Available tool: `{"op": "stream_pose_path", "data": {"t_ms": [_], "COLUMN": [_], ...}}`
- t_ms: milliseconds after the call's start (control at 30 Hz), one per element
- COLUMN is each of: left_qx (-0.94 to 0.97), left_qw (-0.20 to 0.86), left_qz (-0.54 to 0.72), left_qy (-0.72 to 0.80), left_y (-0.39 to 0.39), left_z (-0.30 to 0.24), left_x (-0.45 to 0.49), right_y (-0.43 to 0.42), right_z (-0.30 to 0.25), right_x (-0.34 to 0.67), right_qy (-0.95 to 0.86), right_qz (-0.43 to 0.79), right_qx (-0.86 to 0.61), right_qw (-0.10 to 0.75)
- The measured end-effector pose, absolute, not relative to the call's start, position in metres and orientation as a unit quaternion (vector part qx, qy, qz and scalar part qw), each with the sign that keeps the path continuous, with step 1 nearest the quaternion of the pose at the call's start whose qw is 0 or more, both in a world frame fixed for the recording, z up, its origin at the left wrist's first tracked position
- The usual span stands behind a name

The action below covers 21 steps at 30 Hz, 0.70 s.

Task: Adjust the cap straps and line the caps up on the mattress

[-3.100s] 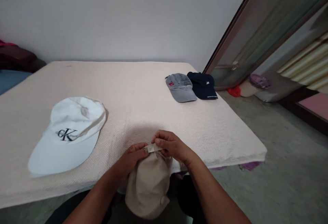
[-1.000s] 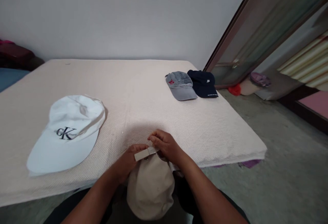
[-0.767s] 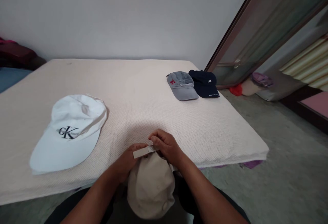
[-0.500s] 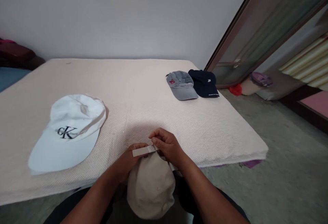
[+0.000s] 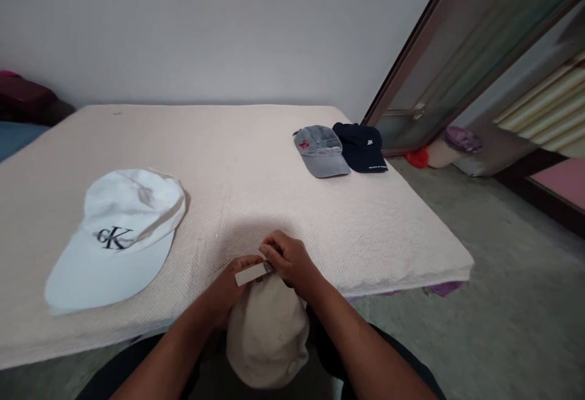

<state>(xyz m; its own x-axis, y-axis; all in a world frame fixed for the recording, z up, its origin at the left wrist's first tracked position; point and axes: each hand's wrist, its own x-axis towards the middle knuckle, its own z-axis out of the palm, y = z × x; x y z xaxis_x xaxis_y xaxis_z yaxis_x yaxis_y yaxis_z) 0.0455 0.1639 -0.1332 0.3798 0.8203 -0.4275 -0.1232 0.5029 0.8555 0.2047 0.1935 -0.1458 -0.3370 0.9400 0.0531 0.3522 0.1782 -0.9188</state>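
Note:
A beige baseball cap [image 5: 267, 333] hangs at the bed's near edge, its back strap [image 5: 250, 274] uppermost and its crown toward me. My left hand [image 5: 232, 283] is closed on the cap's back edge, left of the strap; its fingers are partly behind it. With thumb and fingers pinched at the strap's buckle, my right hand [image 5: 287, 258] grips the cap from the other side. The strap's free end sticks out to the left. On the bed to the left lies a white cap [image 5: 132, 205] with black "CK" lettering, its brim toward me.
A grey cap [image 5: 322, 150] with red lettering and a navy cap [image 5: 363, 147] lie side by side at the far right of the cream bedspread [image 5: 256, 162]. A wall rises behind the bed. Concrete floor [image 5: 516, 290] and a framed door [image 5: 411, 107] are on the right.
My right hand has shifted slightly left over the buckle and now covers more of it. My left hand keeps its hold. The whole view has drifted a little.

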Motion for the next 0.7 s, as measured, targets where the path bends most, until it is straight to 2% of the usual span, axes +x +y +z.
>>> {"op": "stream_pose_path", "data": {"t_ms": [233, 367, 600, 700], "left_qx": [0.366, 0.279, 0.374, 0.378], "left_qw": [0.724, 0.795, 0.783, 0.774], "left_qz": [0.342, 0.322, 0.254, 0.266], "left_qy": [0.474, 0.432, 0.428, 0.432], "left_y": [0.1626, 0.1637, 0.1668, 0.1674], "left_z": [-0.1351, -0.1344, -0.1373, -0.1365], "left_x": [0.0449, 0.042, 0.0404, 0.0413], "right_y": [0.197, 0.1968, 0.1923, 0.1919], "right_z": [-0.1477, -0.1458, -0.1477, -0.1495], "right_x": [0.2044, 0.2034, 0.2006, 0.2003], "right_qy": [-0.686, -0.677, -0.674, -0.675], "right_qz": [0.445, 0.449, 0.465, 0.475], "right_qx": [-0.472, -0.478, -0.471, -0.458], "right_qw": [0.329, 0.334, 0.327, 0.33]}}
